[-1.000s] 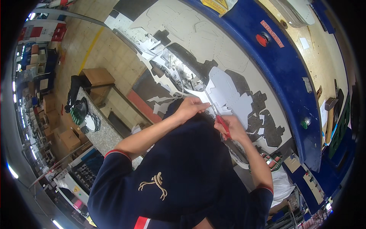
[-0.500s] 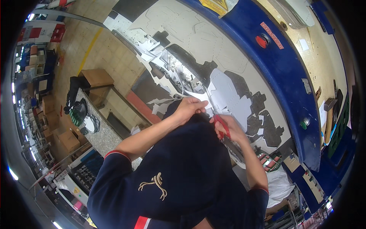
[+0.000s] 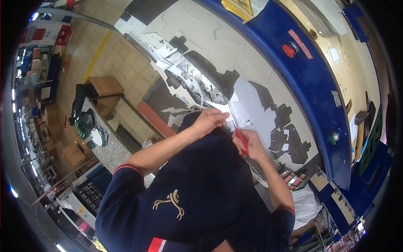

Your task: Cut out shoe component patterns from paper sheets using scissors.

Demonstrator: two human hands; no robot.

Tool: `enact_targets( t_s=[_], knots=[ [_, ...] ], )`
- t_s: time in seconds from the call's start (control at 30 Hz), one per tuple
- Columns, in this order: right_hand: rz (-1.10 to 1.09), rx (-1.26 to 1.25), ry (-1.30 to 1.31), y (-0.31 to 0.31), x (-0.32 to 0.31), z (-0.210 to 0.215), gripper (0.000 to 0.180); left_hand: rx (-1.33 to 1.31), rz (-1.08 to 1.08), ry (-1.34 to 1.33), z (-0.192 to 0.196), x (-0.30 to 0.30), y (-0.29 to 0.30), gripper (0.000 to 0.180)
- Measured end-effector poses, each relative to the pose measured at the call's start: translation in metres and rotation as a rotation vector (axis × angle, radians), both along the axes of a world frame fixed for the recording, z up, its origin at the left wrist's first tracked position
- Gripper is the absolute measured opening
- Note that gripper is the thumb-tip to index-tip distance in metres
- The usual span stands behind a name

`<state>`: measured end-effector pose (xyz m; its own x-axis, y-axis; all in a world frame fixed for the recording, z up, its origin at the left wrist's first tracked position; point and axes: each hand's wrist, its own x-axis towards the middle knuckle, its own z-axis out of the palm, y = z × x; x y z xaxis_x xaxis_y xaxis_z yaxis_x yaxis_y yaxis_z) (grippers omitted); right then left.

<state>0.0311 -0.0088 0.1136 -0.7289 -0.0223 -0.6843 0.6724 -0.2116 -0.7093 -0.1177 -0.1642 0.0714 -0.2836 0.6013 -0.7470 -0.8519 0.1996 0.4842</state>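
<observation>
My right hand is closed around the red handles of a pair of scissors. Their blades point away from me, along white sheet material. My left hand, just to the left, pinches the edge of a white piece of sheet between thumb and fingers. Part of that piece lies behind my fingers, so its full shape is hidden. Beyond both hands spreads a pile of white cut-outs and dark grey cut-outs with notched outlines. Whether the blades are cutting at this instant is too small to tell.
A pale work surface with outlined shapes runs beyond the pile. Along its right side stands a blue machine beam with a red button and a green button. White scraps lie at left. A speckled counter is further left.
The scissors have turned a little in my right hand, their red handles looking closer together. My left hand keeps its pinch on the white piece. The whole view has shifted slightly.
</observation>
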Motion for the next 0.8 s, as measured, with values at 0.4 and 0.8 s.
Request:
enact_targets(
  t_s=[0.4, 0.8],
  knots=[
    [-0.078, -0.015, 0.051, -0.011, -0.005, -0.004, 0.036, -0.001, -0.01, -0.08, 0.006, -0.007, 0.004, 0.02],
    [-0.2, -0.187, 0.118, -0.01, 0.003, -0.002, 0.06, 0.058, -0.619, 1.371, 0.016, -0.071, 0.019, 0.027]
  ],
)
